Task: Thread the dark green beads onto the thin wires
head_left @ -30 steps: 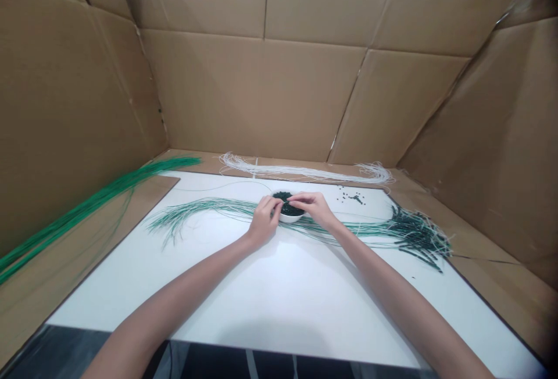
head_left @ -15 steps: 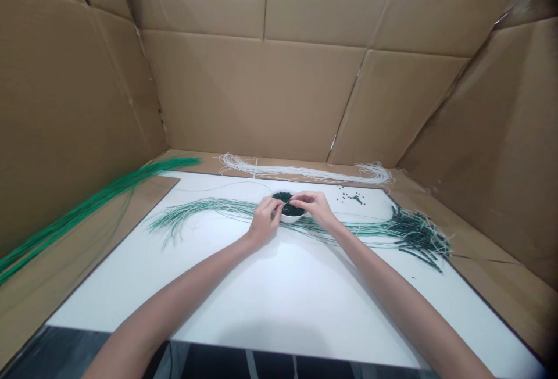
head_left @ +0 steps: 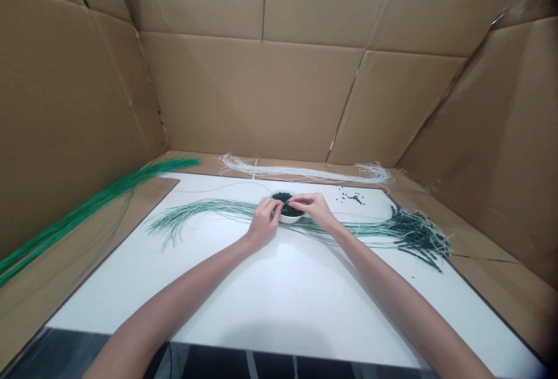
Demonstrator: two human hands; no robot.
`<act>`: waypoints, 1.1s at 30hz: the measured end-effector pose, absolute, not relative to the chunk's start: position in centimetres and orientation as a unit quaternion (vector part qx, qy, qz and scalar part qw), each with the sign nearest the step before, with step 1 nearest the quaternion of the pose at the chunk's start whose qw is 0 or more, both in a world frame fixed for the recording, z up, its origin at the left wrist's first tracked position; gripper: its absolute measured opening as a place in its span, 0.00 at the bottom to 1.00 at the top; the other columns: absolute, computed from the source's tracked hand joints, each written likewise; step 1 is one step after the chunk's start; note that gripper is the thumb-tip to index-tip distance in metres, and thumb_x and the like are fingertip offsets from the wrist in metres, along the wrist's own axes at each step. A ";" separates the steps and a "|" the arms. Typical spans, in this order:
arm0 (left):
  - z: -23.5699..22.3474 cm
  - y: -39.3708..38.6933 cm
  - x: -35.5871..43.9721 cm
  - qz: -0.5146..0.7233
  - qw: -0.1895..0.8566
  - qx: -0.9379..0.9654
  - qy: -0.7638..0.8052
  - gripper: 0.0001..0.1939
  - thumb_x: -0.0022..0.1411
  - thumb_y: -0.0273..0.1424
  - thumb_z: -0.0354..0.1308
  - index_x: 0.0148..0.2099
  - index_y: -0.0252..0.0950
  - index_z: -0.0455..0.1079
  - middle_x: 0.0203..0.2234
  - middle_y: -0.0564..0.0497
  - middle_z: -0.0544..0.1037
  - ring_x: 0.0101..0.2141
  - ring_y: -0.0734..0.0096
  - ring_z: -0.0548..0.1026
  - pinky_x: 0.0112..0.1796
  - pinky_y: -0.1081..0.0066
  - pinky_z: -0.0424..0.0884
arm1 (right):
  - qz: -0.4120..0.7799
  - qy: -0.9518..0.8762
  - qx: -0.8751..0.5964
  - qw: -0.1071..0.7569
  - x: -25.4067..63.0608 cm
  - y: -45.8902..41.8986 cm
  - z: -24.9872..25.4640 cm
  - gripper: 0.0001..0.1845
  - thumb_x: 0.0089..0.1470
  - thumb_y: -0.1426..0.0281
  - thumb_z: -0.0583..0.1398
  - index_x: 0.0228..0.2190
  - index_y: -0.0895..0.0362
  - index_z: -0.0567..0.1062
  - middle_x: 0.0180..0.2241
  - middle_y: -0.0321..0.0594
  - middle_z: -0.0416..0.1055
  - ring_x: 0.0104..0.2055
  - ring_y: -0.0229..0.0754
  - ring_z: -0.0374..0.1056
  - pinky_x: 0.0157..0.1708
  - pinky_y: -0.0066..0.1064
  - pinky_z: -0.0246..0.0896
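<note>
Over a small white bowl (head_left: 289,220) filled with dark green beads (head_left: 293,211), both of my hands meet with their fingertips almost touching. My left hand (head_left: 264,217) is at the bowl's left rim, thumb and forefinger pinched on what looks like the end of a thin green string (head_left: 238,183) that arcs in from the left. From the right, my right hand (head_left: 315,207) reaches over the beads with its fingers pinched; whatever is between them is too small to make out. Beneath the bowl and hands runs a bundle of green strings (head_left: 218,206).
Dark beaded strands (head_left: 414,233) fan out at the bundle's right end. Loose beads (head_left: 355,197) lie on the white board (head_left: 279,297) behind my right hand. White strings (head_left: 300,173) lie along the back, green strings (head_left: 108,193) at left. Cardboard walls (head_left: 253,94) enclose the board.
My right fingertips have shifted very slightly left over the beads. My left hand stays nearly where it was, and the bowl and string bundles have not moved.
</note>
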State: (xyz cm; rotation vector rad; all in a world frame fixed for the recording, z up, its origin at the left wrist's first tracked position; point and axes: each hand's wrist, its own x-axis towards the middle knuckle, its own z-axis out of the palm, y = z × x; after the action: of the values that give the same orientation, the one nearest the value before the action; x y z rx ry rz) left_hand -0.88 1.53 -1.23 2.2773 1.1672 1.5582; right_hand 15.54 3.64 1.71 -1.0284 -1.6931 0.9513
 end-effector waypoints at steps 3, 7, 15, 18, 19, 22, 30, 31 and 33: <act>-1.2 1.5 -0.9 0.519 0.075 0.759 0.386 0.07 0.59 0.28 0.45 0.34 0.36 0.64 0.28 0.50 0.69 0.33 0.72 0.66 0.36 0.70 0.63 | 0.375 -0.696 -0.410 0.455 15.5 3.7 1.5 0.13 0.37 0.63 0.62 0.25 0.60 0.76 0.25 0.40 0.73 0.27 0.38 0.66 0.29 0.29 0.61; -1.3 1.6 -0.9 0.521 0.081 0.756 0.388 0.08 0.59 0.29 0.46 0.34 0.36 0.65 0.29 0.50 0.69 0.33 0.71 0.66 0.36 0.70 0.64 | 0.383 -0.686 -0.404 0.468 15.3 3.9 1.2 0.14 0.35 0.63 0.63 0.25 0.60 0.75 0.25 0.40 0.72 0.27 0.38 0.66 0.29 0.30 0.61; -1.6 1.7 -0.9 0.528 0.086 0.752 0.385 0.10 0.59 0.28 0.46 0.41 0.36 0.66 0.32 0.49 0.71 0.35 0.71 0.67 0.38 0.68 0.65 | 0.346 -0.731 -0.395 0.436 15.4 3.8 1.3 0.13 0.40 0.63 0.60 0.27 0.59 0.76 0.27 0.41 0.73 0.29 0.39 0.65 0.30 0.29 0.59; -1.4 1.6 -1.0 0.525 0.085 0.756 0.382 0.11 0.59 0.27 0.46 0.43 0.37 0.66 0.32 0.49 0.71 0.35 0.70 0.66 0.38 0.68 0.65 | 0.331 -0.739 -0.399 0.431 15.2 3.7 1.4 0.12 0.43 0.64 0.59 0.28 0.60 0.76 0.28 0.41 0.73 0.29 0.39 0.65 0.30 0.29 0.59; -1.3 1.6 -1.0 0.523 0.085 0.757 0.383 0.11 0.59 0.27 0.46 0.43 0.37 0.66 0.32 0.49 0.71 0.35 0.70 0.66 0.38 0.68 0.65 | 0.318 -0.740 -0.406 0.431 15.1 3.6 1.4 0.12 0.43 0.64 0.58 0.27 0.60 0.76 0.27 0.41 0.73 0.28 0.38 0.65 0.30 0.29 0.59; -1.1 1.5 -1.0 0.513 0.086 0.761 0.388 0.11 0.58 0.29 0.48 0.43 0.37 0.66 0.32 0.49 0.71 0.34 0.70 0.66 0.37 0.68 0.64 | 0.271 -0.749 -0.422 0.433 14.8 3.4 1.4 0.11 0.43 0.65 0.58 0.24 0.60 0.75 0.24 0.40 0.72 0.25 0.37 0.64 0.28 0.28 0.58; -1.1 1.6 -0.9 0.529 0.102 0.735 0.412 0.05 0.58 0.29 0.48 0.35 0.35 0.64 0.30 0.51 0.67 0.29 0.76 0.65 0.32 0.74 0.64 | 0.210 -0.790 -0.417 0.398 14.7 3.1 2.2 0.10 0.46 0.66 0.56 0.25 0.59 0.73 0.25 0.39 0.71 0.27 0.36 0.64 0.28 0.26 0.57; -1.2 1.6 -0.9 0.534 0.101 0.731 0.413 0.05 0.57 0.28 0.48 0.35 0.35 0.64 0.30 0.51 0.66 0.28 0.77 0.65 0.31 0.75 0.64 | 0.200 -0.797 -0.414 0.392 14.7 3.1 2.2 0.10 0.47 0.66 0.56 0.26 0.59 0.73 0.26 0.39 0.71 0.28 0.36 0.64 0.28 0.26 0.57; -1.3 1.7 -0.8 0.543 0.096 0.725 0.412 0.04 0.56 0.27 0.50 0.35 0.35 0.63 0.31 0.51 0.64 0.28 0.78 0.64 0.30 0.76 0.63 | 0.174 -0.808 -0.411 0.385 14.6 3.1 2.3 0.09 0.48 0.67 0.54 0.26 0.58 0.72 0.26 0.38 0.71 0.28 0.36 0.64 0.30 0.26 0.57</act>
State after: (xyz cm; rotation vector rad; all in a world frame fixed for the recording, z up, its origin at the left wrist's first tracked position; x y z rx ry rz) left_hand -0.83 1.68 -1.27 2.1489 1.2222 1.6102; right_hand 14.64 3.05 2.30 -1.0479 -2.0586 0.4433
